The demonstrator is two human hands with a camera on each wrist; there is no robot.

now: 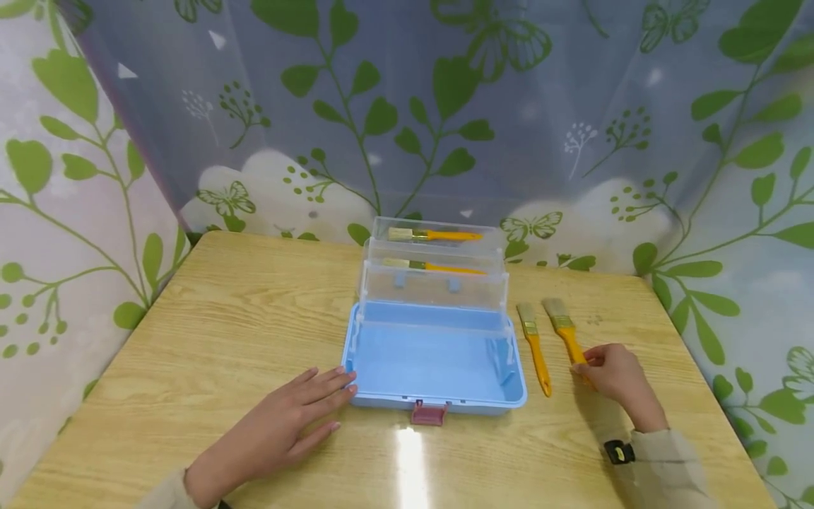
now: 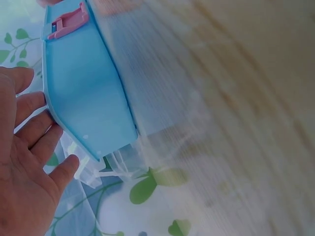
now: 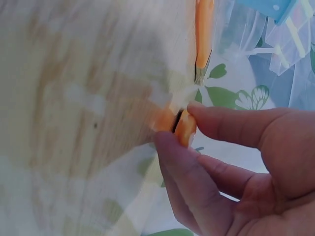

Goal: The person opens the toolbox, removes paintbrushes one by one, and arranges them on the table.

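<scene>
Pinching a brush [image 1: 568, 334] in my right hand [image 1: 613, 375], my left hand [image 1: 282, 424] outstretched, touching the box [image 1: 426, 360] at left.

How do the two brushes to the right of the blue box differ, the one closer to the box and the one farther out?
The inner brush has a narrower bristle head; the outer brush has a wider one. The inner brush lies untouched beside the blue box, while the right hand pinches the outer brush by its handle. Both have orange-yellow handles and pale bristles at the far end.
</scene>
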